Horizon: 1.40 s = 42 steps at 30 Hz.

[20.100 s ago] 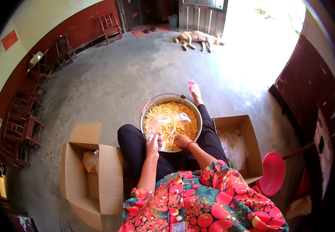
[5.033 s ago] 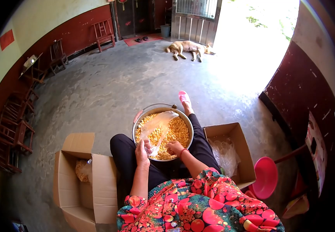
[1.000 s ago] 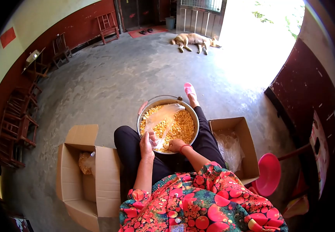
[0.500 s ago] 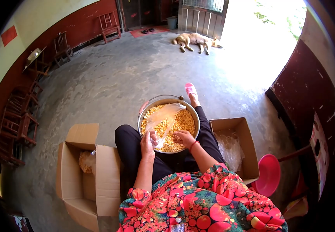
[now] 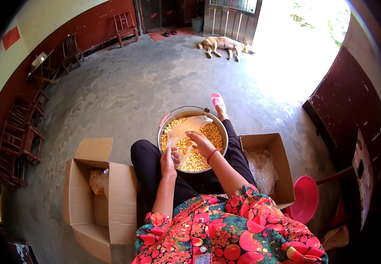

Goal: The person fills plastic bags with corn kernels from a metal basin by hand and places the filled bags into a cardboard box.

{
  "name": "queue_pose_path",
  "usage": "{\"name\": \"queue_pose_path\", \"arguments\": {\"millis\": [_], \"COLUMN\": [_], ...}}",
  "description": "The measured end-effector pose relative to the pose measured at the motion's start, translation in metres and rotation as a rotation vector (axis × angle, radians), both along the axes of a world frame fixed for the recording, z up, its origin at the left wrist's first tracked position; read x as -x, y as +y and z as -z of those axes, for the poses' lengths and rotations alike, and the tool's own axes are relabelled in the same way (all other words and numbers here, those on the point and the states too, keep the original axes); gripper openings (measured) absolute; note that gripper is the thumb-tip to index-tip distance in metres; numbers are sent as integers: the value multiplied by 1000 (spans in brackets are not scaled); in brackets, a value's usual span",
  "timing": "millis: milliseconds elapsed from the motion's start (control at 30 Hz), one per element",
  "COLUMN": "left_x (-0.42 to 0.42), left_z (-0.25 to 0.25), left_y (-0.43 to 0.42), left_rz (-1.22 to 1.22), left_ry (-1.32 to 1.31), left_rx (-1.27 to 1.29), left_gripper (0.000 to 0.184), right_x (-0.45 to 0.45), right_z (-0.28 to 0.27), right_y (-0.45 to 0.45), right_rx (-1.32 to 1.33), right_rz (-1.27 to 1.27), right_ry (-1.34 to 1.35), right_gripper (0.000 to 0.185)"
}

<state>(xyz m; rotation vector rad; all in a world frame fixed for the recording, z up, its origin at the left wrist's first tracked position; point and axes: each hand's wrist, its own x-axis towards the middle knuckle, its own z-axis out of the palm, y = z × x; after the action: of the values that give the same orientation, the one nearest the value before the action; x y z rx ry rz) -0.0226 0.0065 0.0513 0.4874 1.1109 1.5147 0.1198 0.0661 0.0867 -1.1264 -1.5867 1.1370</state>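
Observation:
A metal bucket (image 5: pixel 224 152) full of yellow corn kernels (image 5: pixel 212 132) stands between my legs. A clear plastic bag (image 5: pixel 189 126) lies stretched over the kernels. My left hand (image 5: pixel 169 162) is closed on the bag's near end, at the bucket's near-left rim. My right hand (image 5: pixel 202 144), with a red band on the wrist, is over the kernels at the bag's right side. Its fingers look apart and slightly bent, close against the plastic. Whether they touch it is hard to tell.
To my left stands an open cardboard box (image 5: pixel 122 207) with a filled bag (image 5: pixel 97 181) inside. Another cardboard box (image 5: pixel 283 189) on my right holds clear plastic bags (image 5: pixel 261 171), beside a pink basin (image 5: pixel 305 200). A dog (image 5: pixel 224 45) lies near the doorway. Chairs line the left wall.
My right hand has moved forward and left, from above the kernels at the near right to the side of the plastic bag. My left hand keeps its hold on the bag.

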Motion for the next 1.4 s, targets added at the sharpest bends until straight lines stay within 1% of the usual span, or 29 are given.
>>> {"name": "queue_pose_path", "arguments": {"millis": [33,67,100,167,200,233,300,333,400,433,500,567,600,633,700,733,867,933,967,1033,1067,1100,1167,1200,1233,1300,1333,1400], "left_x": [1,2,3,3,2,2,1,2,2,2,1,2,3,3,2,2,2,3,4,3,2,2,2,2,2,1,1,1], "left_z": [1,4,6,10,13,13,12,11,10,10,10,13,14,13,11,11,8,9,11,12,11,10,8,8,8,8,8,7], "left_y": [0,0,1,3,4,4,3,3,3,3,2,3,4,4,4,3,3,3,4,4,3,3,3,3,3,3,3,2], "left_rz": [-1,5,12,5,-1,-2,-10,-11,-4,-1,-16,-10,-10,-7,-21,-21,-12,-12,-9,-5,-2,1,-3,-6,-6,-8,-9,-2], "left_ry": [0,-3,-7,-9,-11,-13,-11,-9,-21,-17,-24,-23,-26,-27,-34,-37,-38,-39,-39,-41,-35,-29,-30,-31,-30,-47,-47,-37], "left_rx": [1,0,-1,-13,-24,-21,-44,-43,-40,-40,-23,-23,-25,-26,-24,-24,-29,-20,-29,-39,-35,-31,-27,-23,-24,-19,-20,-17], "left_gripper": [27,27,27,27,27,27,27,27,26,26,26,26,26,26,26,26,26,26,25,24,24,25,25,25,25,25,25,24], "right_x": [8,11,9,-3,-12,-19,-37,-35,-30,-25,-12,0,8,9,8,4,-2,-9,-11,-17,-20,-24,-31,-33,-35,-38,-40,-43], "right_z": [-6,8,22,47,59,79,130,128,119,126,149,126,131,125,114,112,123,124,122,116,103,93,84,88,98,120,119,118], "right_y": [-2,3,7,11,11,13,18,12,2,5,12,-6,-8,-10,-17,-16,-11,-11,-11,-11,-15,-16,-17,-16,-15,-11,-11,-10], "right_rx": [406,307,308,361,457,450,335,336,319,320,426,318,273,273,274,257,240,263,263,809,793,793,900,894,893,651,651,684], "right_rz": [58,110,108,231,252,283,197,196,143,144,-146,-270,-244,-240,-297,-347,-352,-242,-242,22,92,93,147,143,142,12,11,58], "right_ry": [302,248,248,196,200,71,-351,-350,-947,-943,-967,-964,-1053,-1052,-957,-958,-979,-709,-709,100,299,299,501,560,561,533,533,640], "right_gripper": [28,28,28,25,24,24,28,28,35,35,41,42,43,43,40,37,35,29,29,21,16,16,16,16,16,14,14,13]}}
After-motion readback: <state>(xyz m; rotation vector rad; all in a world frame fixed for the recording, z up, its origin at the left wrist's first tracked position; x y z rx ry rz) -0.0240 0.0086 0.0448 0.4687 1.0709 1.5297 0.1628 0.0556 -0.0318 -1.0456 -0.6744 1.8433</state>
